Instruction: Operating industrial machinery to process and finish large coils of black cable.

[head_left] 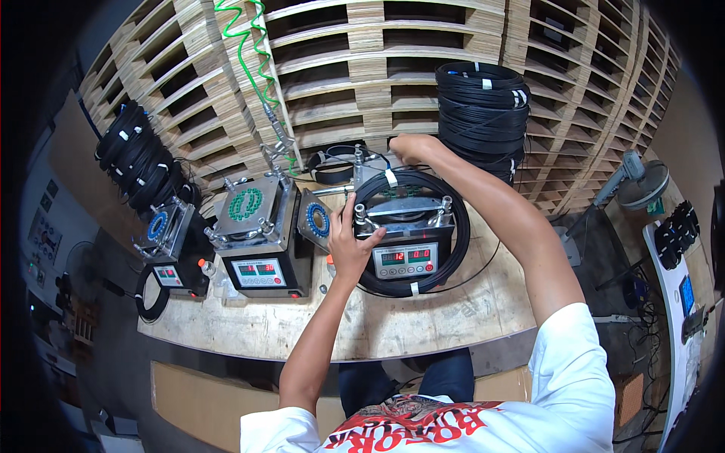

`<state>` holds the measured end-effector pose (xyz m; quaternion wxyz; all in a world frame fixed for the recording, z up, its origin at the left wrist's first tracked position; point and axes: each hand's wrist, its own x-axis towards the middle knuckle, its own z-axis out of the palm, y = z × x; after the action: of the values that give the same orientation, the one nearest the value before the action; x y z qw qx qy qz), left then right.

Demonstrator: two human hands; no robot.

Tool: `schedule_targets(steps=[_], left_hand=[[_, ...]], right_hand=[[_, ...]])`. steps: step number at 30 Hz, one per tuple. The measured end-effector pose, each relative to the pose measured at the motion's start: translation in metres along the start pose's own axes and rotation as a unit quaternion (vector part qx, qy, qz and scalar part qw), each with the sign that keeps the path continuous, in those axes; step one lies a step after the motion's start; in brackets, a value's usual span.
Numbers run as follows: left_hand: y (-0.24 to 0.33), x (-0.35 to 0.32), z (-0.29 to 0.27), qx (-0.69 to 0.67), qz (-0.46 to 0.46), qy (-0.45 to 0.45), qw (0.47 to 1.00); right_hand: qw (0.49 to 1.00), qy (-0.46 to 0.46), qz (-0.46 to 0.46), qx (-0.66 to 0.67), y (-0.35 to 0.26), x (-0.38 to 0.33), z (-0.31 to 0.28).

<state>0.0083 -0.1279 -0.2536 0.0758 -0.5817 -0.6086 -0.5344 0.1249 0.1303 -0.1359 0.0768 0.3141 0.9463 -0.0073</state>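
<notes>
Nearest the camera, the left hand (349,243) is laid flat with fingers spread on the left edge of the grey winding machine (404,226), apparently to steady the black cable coil (453,226) looped around it. Behind that machine, the right hand (411,149) is closed on the coil's top by a white tie (390,178). Open worktop (453,309) is left in front of the machine; two similar machines (257,234) crowd its left side.

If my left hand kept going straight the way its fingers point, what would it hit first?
Probably the metal post on the machine's top plate, just ahead of the left hand; depth is uncertain.
</notes>
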Motion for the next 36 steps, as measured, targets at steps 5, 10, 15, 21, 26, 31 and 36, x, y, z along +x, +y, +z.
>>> schedule_targets(steps=[5,10,15,21,26,31,36], left_hand=[[0.000,-0.001,0.002,0.001,0.000,-0.001,1.000],[-0.005,0.005,-0.019,-0.016,0.017,-0.048,0.999],[0.031,0.078,-0.038,0.018,0.167,-0.004,0.986],[0.043,0.186,0.003,0.086,0.219,-0.236,0.943],[0.018,0.223,0.069,0.254,0.166,-0.495,0.815],[-0.003,0.224,0.079,0.254,0.206,-0.522,0.787],[0.007,0.222,0.070,0.217,0.248,-0.530,0.782]], right_hand=[[0.970,-0.063,0.056,0.226,0.010,-0.024,-0.017],[0.929,0.182,0.023,0.322,-0.008,-0.066,0.001],[0.876,0.359,0.119,0.298,-0.032,-0.108,0.028],[0.841,0.422,0.151,0.303,-0.048,-0.101,0.047],[0.844,0.429,0.152,0.283,-0.043,-0.104,0.050],[0.839,0.447,0.140,0.278,-0.046,-0.105,0.049],[0.840,0.439,0.148,0.282,-0.047,-0.107,0.046]])
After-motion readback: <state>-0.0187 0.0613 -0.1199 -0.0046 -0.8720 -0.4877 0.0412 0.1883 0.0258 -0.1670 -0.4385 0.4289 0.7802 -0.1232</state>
